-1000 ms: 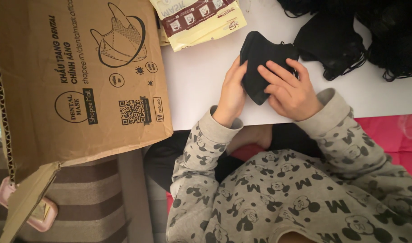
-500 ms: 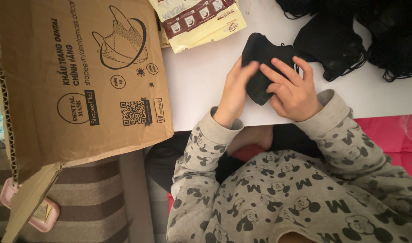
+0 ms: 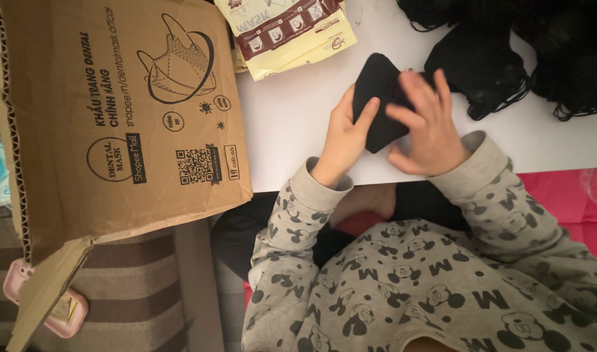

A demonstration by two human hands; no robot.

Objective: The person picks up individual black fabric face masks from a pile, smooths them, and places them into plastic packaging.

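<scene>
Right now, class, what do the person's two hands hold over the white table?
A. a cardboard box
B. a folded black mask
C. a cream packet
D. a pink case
B: both the left hand and right hand clasp the folded black mask above the white table.

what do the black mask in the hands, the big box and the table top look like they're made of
Mask: soft matte black fabric, probably non-woven; it bends between the left hand and right hand.
Box: brown corrugated cardboard, fluting visible along its cut edge, dull finish with dark print.
Table: smooth white surface, maybe laminate or painted board; material unclear.
</scene>
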